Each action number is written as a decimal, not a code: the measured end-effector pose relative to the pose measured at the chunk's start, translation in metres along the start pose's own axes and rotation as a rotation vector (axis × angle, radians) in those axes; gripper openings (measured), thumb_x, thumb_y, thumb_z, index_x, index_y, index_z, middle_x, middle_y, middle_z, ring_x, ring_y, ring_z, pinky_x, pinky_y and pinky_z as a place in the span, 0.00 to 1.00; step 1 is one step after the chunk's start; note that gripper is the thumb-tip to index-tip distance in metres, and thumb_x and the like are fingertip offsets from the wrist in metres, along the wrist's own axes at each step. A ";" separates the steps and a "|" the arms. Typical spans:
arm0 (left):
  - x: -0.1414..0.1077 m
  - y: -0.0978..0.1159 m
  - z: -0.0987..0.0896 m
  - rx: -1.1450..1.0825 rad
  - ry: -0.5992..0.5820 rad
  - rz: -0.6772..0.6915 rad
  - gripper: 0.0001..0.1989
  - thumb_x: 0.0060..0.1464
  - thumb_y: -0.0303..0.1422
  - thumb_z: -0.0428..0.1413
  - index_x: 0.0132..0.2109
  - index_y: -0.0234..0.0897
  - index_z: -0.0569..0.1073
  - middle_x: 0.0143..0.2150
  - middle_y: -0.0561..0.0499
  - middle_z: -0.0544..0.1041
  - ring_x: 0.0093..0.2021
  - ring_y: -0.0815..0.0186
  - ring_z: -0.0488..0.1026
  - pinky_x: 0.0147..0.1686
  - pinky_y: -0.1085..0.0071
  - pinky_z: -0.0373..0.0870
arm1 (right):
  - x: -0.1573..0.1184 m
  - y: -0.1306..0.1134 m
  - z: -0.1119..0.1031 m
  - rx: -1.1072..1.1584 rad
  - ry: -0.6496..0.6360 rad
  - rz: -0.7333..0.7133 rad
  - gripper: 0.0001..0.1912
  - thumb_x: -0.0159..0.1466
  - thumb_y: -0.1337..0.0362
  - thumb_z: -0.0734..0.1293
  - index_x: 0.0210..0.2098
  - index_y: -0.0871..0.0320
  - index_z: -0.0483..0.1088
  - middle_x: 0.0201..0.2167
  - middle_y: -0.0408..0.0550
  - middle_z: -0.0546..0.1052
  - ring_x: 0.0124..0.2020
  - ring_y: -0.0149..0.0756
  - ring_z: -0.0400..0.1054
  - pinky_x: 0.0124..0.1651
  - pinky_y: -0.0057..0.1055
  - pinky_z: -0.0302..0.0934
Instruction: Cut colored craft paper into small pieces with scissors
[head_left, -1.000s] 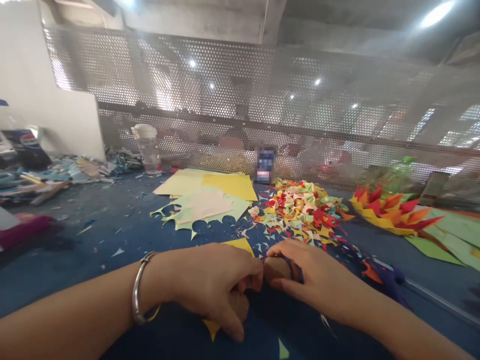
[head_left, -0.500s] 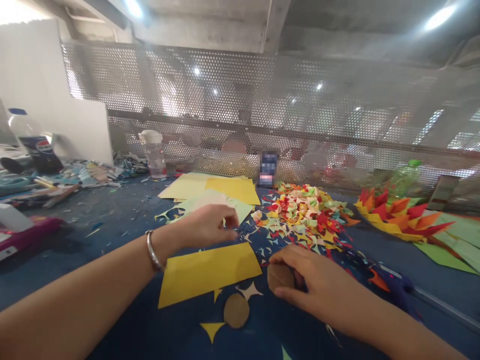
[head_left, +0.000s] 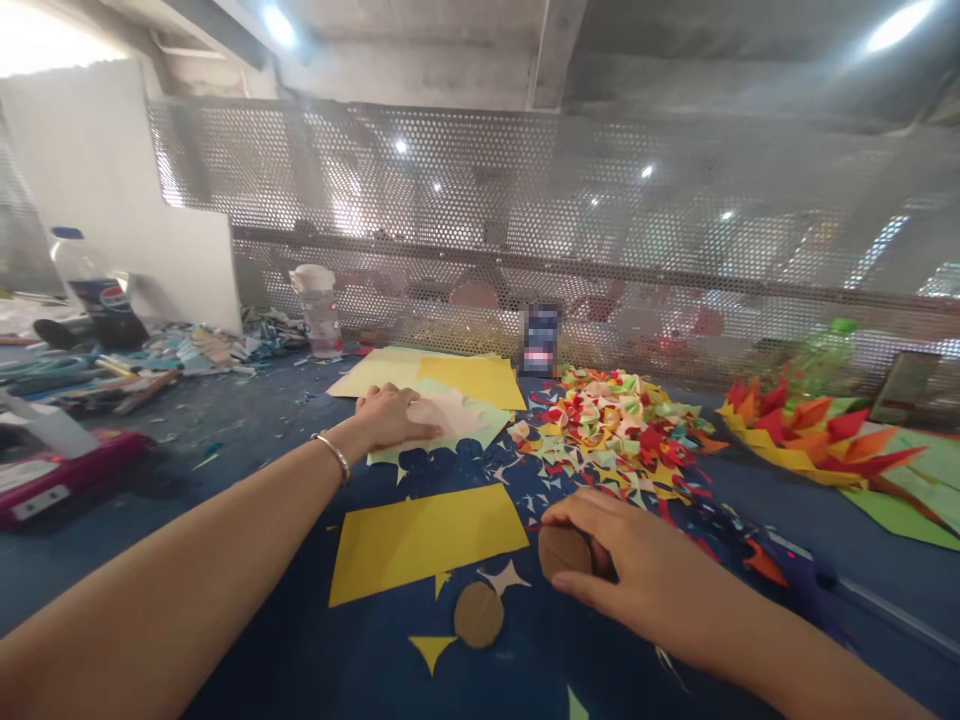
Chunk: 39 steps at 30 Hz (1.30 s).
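My left hand (head_left: 394, 415), a bracelet at its wrist, reaches over the stack of pale and yellow paper sheets (head_left: 469, 380). Its fingers are spread on a pale sheet with scalloped cut edges (head_left: 480, 418). In my right hand (head_left: 619, 555) is a round cardboard disc (head_left: 564, 552), gripped between thumb and fingers just above the table. A second cardboard disc (head_left: 478, 615) lies flat in front of me. Between my hands rests a yellow paper strip (head_left: 427, 543). Small pointed paper offcuts (head_left: 506, 577) lie near the disc.
A heap of colourful paper scraps (head_left: 622, 420) spreads at centre right, beside a red, orange and yellow folded-paper piece (head_left: 810, 435). A blue glue gun (head_left: 799, 570) lies at right. Behind stand a cup (head_left: 319, 315), a phone (head_left: 541, 340) and a cola bottle (head_left: 109, 300).
My left hand has moved away from me and left, from above the table onto the paper stack, its fingers spreading. My right hand still holds its disc in nearly the same place.
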<state>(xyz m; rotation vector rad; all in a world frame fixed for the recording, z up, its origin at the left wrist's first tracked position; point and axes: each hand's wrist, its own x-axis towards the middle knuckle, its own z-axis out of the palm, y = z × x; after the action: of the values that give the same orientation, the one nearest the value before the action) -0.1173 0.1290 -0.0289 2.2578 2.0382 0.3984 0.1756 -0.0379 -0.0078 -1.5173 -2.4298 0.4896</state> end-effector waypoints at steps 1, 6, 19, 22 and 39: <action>0.002 0.000 0.001 -0.011 -0.011 -0.010 0.46 0.33 0.63 0.55 0.56 0.39 0.69 0.52 0.36 0.72 0.54 0.37 0.61 0.50 0.50 0.58 | 0.000 0.000 0.000 0.001 0.000 0.001 0.15 0.58 0.61 0.68 0.46 0.51 0.69 0.41 0.44 0.72 0.38 0.38 0.67 0.38 0.32 0.59; 0.007 -0.004 0.003 -0.084 -0.020 -0.003 0.42 0.34 0.58 0.58 0.54 0.40 0.68 0.47 0.43 0.76 0.50 0.45 0.68 0.45 0.58 0.63 | 0.001 -0.002 0.001 0.003 0.007 0.000 0.16 0.58 0.61 0.69 0.46 0.51 0.70 0.41 0.44 0.72 0.39 0.38 0.67 0.39 0.32 0.59; 0.005 0.001 -0.002 -0.028 -0.056 -0.088 0.44 0.32 0.60 0.58 0.55 0.40 0.69 0.53 0.38 0.73 0.56 0.40 0.63 0.49 0.55 0.61 | 0.002 -0.002 0.002 -0.003 0.007 0.004 0.17 0.57 0.61 0.69 0.46 0.51 0.70 0.42 0.44 0.73 0.40 0.38 0.67 0.41 0.34 0.60; 0.002 0.003 -0.003 0.010 -0.038 -0.141 0.44 0.32 0.61 0.57 0.54 0.42 0.70 0.56 0.35 0.69 0.58 0.37 0.59 0.50 0.50 0.59 | 0.002 -0.003 0.002 -0.005 0.003 0.006 0.16 0.58 0.61 0.69 0.46 0.51 0.70 0.42 0.45 0.73 0.40 0.39 0.67 0.41 0.34 0.60; -0.002 -0.001 -0.001 0.079 0.029 -0.125 0.46 0.37 0.62 0.52 0.56 0.33 0.68 0.57 0.31 0.66 0.57 0.40 0.60 0.51 0.54 0.59 | 0.002 -0.003 0.002 -0.010 0.006 -0.016 0.16 0.58 0.60 0.68 0.47 0.52 0.69 0.42 0.45 0.72 0.39 0.38 0.67 0.39 0.33 0.60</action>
<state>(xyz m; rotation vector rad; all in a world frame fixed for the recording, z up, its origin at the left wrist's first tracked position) -0.1185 0.1266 -0.0290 2.1642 2.2328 0.3486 0.1716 -0.0377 -0.0088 -1.5001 -2.4412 0.4701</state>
